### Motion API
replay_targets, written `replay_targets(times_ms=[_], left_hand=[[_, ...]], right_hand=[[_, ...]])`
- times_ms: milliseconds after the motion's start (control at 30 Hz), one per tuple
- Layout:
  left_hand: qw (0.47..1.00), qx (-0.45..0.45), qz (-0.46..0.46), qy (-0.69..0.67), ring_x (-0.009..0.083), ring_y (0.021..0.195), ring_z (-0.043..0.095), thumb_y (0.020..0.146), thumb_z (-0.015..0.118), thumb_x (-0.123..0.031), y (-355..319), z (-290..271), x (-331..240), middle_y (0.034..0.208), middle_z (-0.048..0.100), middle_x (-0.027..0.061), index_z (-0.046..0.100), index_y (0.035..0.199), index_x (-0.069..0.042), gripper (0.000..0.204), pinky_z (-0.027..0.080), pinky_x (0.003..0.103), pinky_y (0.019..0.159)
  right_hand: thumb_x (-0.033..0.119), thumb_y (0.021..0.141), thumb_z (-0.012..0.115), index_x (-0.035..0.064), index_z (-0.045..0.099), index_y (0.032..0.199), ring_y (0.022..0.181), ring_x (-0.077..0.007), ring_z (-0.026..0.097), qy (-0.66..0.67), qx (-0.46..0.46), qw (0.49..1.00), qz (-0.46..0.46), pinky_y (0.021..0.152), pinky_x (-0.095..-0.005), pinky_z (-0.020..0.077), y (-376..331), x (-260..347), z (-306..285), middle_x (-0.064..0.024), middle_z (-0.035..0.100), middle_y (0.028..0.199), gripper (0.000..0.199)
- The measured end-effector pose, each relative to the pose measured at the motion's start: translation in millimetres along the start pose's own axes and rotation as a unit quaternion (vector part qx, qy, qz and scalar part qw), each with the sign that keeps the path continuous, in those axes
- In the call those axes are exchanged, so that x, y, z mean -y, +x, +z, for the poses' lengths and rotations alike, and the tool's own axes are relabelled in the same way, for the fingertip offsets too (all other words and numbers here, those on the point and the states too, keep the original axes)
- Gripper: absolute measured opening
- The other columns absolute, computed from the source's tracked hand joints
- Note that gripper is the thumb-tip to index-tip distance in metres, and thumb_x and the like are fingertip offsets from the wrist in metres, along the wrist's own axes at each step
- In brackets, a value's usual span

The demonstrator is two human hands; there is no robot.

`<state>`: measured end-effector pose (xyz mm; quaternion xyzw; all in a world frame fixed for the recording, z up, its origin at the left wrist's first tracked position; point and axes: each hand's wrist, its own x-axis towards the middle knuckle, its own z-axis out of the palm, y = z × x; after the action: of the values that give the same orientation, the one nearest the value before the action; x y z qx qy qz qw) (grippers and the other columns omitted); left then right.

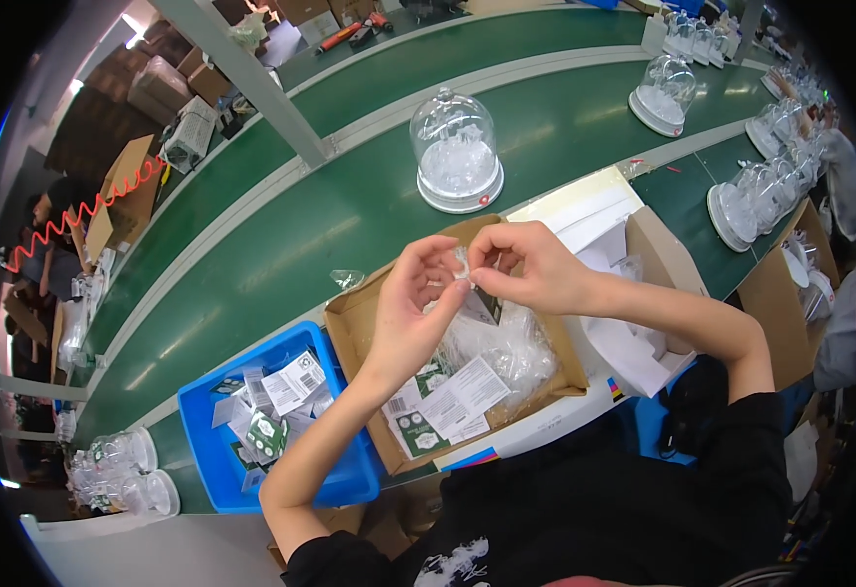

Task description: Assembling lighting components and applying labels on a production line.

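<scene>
1. A small whitish, see-through piece (462,262) is held up above the tray; its exact kind is too small to tell. One is visible.
2. The left hand (406,308), at 8 o'clock from it, pinches it between thumb and finger; the right hand (531,264), at 3 o'clock, nips its other side, thumb and forefinger together. Two hands on one piece probably keep it steady for fine fingerwork.
3. The cardboard tray (358,323) lies below, towards 6 o'clock, likely to keep the clear plastic bags (526,362) and at least two printed leaflets (462,396) within reach. The bags overlap too much to count.
4. Between 7 and 8 o'clock, one blue bin (360,470) holds a heap of cards (296,383), uncountable, perhaps kept apart from the tray's contents.
5. One clear dome (459,157) stands upright at 12 o'clock on the green surface (301,235), another dome (662,96) towards 2, both probably spaced to avoid knocks.
</scene>
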<state>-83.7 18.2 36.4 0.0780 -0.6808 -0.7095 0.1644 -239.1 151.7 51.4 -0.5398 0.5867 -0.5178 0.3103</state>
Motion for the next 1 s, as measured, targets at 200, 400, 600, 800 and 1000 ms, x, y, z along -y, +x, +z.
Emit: replay_targets(times_ms=[200, 400, 600, 800, 1000], left_hand=[[0.996, -0.004, 0.069, 0.058, 0.0221, 0.123, 0.052, 0.084, 0.069, 0.0, 25.1, 7.2, 14.2, 0.13, 0.042, 0.0103, 0.039, 0.13, -0.001, 0.055, 0.048, 0.034, 0.102], [0.989, -0.057, 0.113, 0.076, 0.0257, 0.116, 0.06, 0.084, 0.057, 0.01, 69.1, -20.1, 18.5, 0.12, 0.054, 0.0147, 0.05, 0.121, 0.003, 0.039, 0.051, 0.033, 0.098], [0.952, -0.097, 0.168, 0.238, 0.014, 0.09, 0.069, 0.085, 0.067, 0.0, 128.8, -43.7, -9.8, 0.093, 0.071, 0.0089, 0.058, 0.114, -0.001, 0.03, 0.054, 0.028, 0.084], [0.89, -0.125, 0.276, 0.34, 0.0174, 0.085, 0.067, 0.083, 0.069, -0.006, 183.0, -65.6, -7.7, 0.095, 0.07, 0.0087, 0.065, 0.101, 0.0, 0.019, 0.053, 0.029, 0.076], [0.885, -0.138, 0.232, 0.378, 0.0166, 0.082, 0.064, 0.082, 0.071, -0.008, 191.9, -74.2, -4.4, 0.094, 0.07, 0.0073, 0.07, 0.1, -0.003, 0.018, 0.05, 0.029, 0.069]], right_hand=[[0.005, 0.092, 0.059, -0.0012, 0.059, 0.094, 0.077, -0.008, 0.062, 0.147, -0.078, 0.985, 0.049, 0.065, -0.0218, 0.0525, 23.2, -4.2, -17.3, -0.0035, 0.062, 0.086, 0.007], [0.008, 0.092, 0.06, -0.0027, 0.059, 0.092, 0.076, -0.0096, 0.065, 0.141, -0.121, 0.983, 0.003, 0.063, -0.0231, 0.055, 62.6, -13.7, -33.4, -0.0065, 0.065, 0.084, 0.011], [0.012, 0.089, 0.065, -0.002, 0.064, 0.091, 0.082, -0.0109, 0.061, 0.026, -0.195, 0.975, -0.103, 0.072, -0.0232, 0.0486, 116.5, -53.5, -73.7, -0.0062, 0.066, 0.102, 0.014], [0.017, 0.084, 0.068, 0.0018, 0.067, 0.086, 0.093, -0.0163, 0.061, -0.081, -0.276, 0.952, -0.103, 0.085, -0.0299, 0.0472, 163.8, -70.4, -93.9, -0.0116, 0.06, 0.122, 0.016], [0.016, 0.086, 0.067, 0.0003, 0.068, 0.086, 0.105, -0.0168, 0.06, -0.166, -0.245, 0.952, -0.079, 0.094, -0.0299, 0.0446, 171.8, -81.6, -95.1, -0.0119, 0.057, 0.129, 0.016]])
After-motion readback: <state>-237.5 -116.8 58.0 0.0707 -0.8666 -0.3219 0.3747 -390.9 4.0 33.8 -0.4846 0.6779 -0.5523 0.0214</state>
